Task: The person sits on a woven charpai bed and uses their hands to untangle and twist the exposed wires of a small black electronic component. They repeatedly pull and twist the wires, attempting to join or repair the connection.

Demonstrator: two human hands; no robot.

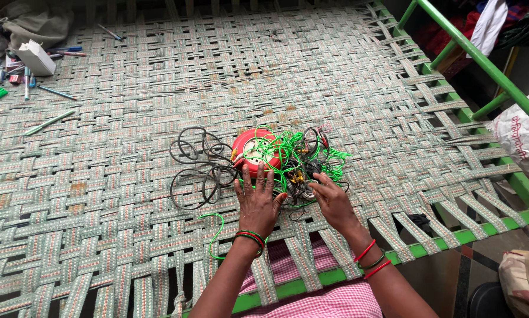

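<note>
A round red extension reel (254, 150) lies on the woven cot (129, 153), wrapped in a tangle of green wire (300, 159) and black cable (196, 168). My left hand (257, 200) rests flat with fingers spread, fingertips touching the reel's near edge and the wires. My right hand (330, 200) is beside it, fingers pinching into the tangle of green and black wires at the reel's right. A loose green wire strand (216, 232) trails toward the cot's near edge. Both wrists wear red and green bangles.
Pens (47, 122), a white box (37, 57) and small items lie at the far left. The cot's green metal frame (482, 65) runs along the right and near edges. Bags (521, 132) stand on the floor at the right. Pink checked cloth (311, 294) shows below the cot.
</note>
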